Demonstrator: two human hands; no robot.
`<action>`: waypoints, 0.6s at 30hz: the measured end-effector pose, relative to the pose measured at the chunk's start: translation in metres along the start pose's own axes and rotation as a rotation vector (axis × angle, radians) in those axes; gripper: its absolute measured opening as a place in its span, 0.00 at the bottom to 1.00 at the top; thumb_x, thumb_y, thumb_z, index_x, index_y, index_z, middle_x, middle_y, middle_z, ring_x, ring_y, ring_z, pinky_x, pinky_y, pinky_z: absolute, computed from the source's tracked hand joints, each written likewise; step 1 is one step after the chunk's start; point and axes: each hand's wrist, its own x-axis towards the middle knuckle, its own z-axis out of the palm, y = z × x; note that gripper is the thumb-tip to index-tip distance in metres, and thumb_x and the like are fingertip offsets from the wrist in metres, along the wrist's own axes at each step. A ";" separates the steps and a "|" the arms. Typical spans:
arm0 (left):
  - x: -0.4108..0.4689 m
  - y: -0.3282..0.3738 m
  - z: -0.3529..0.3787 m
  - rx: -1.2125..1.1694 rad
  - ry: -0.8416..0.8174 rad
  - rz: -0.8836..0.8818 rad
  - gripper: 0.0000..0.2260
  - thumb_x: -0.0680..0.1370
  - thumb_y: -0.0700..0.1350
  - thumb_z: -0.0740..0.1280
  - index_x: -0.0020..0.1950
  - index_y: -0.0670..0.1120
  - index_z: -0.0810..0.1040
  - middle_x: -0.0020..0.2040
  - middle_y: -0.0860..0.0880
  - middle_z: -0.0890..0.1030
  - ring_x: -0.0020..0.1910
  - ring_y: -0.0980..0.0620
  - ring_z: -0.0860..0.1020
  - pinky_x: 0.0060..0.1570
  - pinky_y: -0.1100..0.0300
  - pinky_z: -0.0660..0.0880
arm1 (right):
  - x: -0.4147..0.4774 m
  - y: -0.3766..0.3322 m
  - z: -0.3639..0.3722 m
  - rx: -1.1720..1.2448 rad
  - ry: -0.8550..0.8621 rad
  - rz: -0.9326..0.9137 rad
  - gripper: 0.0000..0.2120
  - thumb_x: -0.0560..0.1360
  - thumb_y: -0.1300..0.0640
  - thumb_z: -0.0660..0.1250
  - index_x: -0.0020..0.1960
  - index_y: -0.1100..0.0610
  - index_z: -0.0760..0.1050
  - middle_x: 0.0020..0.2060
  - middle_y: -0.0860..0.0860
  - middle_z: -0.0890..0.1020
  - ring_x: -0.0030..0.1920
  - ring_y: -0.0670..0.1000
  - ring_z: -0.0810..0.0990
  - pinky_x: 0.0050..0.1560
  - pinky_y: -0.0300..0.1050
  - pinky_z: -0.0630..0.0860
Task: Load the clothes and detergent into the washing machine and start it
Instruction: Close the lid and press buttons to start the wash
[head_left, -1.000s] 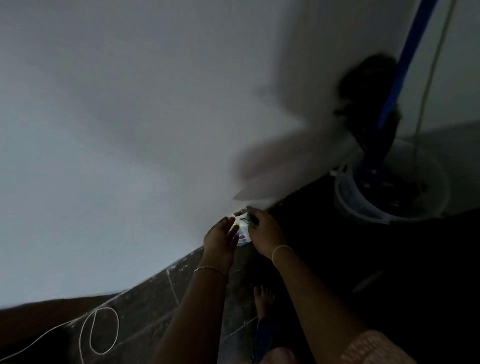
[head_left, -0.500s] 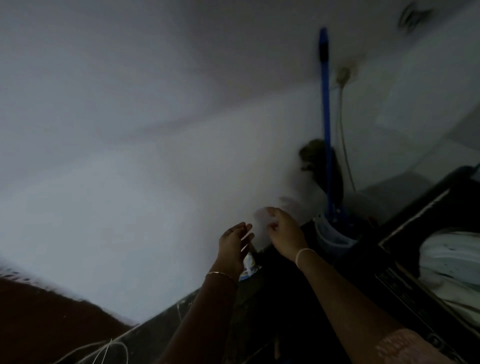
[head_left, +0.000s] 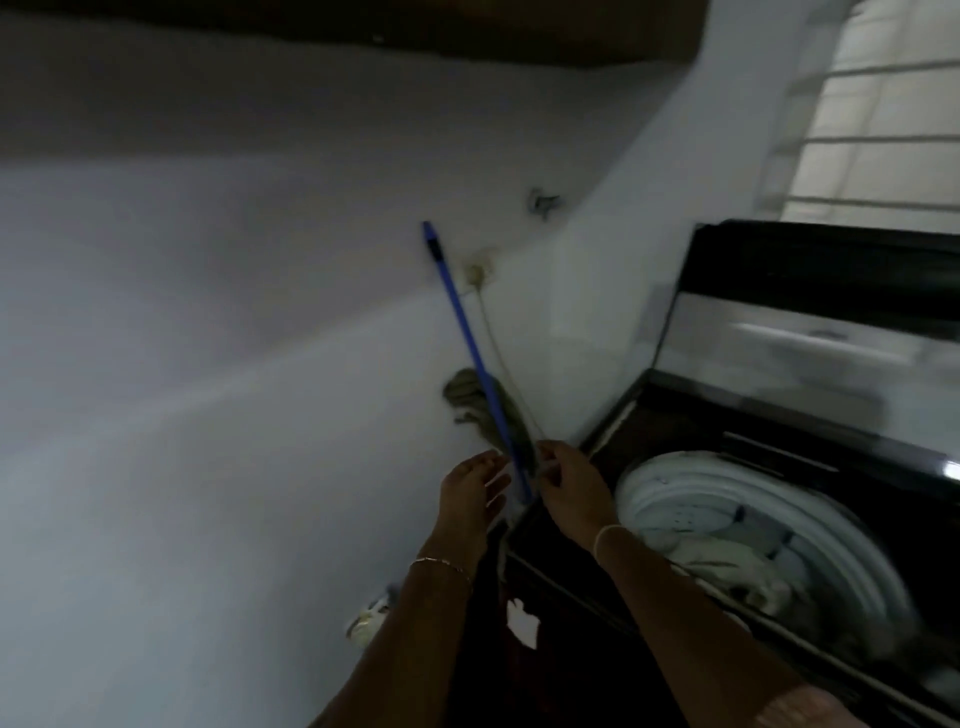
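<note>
Washer (head_left: 753, 519) now in view w/ lid up, hands (head_left: 472, 493) apart

Top-loading washing machine (head_left: 810, 519) is seen at right, dark-bodied; its lid (head_left: 810, 332) is raised upright at the back; the white drum ring (head_left: 727, 499) is exposed; pale clothes (head_left: 717, 558) are piled loosely inside the drum; detail is blurred and dim.
</note>
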 end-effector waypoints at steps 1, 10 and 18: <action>-0.006 -0.006 0.014 -0.009 -0.017 -0.008 0.06 0.80 0.38 0.62 0.50 0.41 0.79 0.44 0.45 0.82 0.37 0.53 0.82 0.42 0.62 0.78 | -0.009 0.007 -0.015 -0.036 0.015 0.005 0.19 0.79 0.60 0.61 0.69 0.57 0.68 0.63 0.52 0.74 0.64 0.53 0.74 0.65 0.42 0.68; -0.068 -0.061 0.118 0.211 -0.250 -0.021 0.06 0.80 0.40 0.62 0.52 0.45 0.78 0.47 0.50 0.81 0.44 0.52 0.78 0.42 0.58 0.72 | -0.095 0.046 -0.130 -0.133 0.288 0.140 0.18 0.78 0.58 0.62 0.68 0.54 0.69 0.62 0.50 0.75 0.61 0.52 0.75 0.61 0.47 0.73; -0.071 -0.093 0.208 0.342 -0.416 0.042 0.14 0.80 0.39 0.62 0.66 0.41 0.72 0.54 0.45 0.77 0.52 0.47 0.76 0.52 0.55 0.73 | -0.113 0.063 -0.212 -0.206 0.468 0.206 0.19 0.77 0.58 0.63 0.67 0.57 0.70 0.63 0.53 0.76 0.62 0.54 0.75 0.63 0.50 0.72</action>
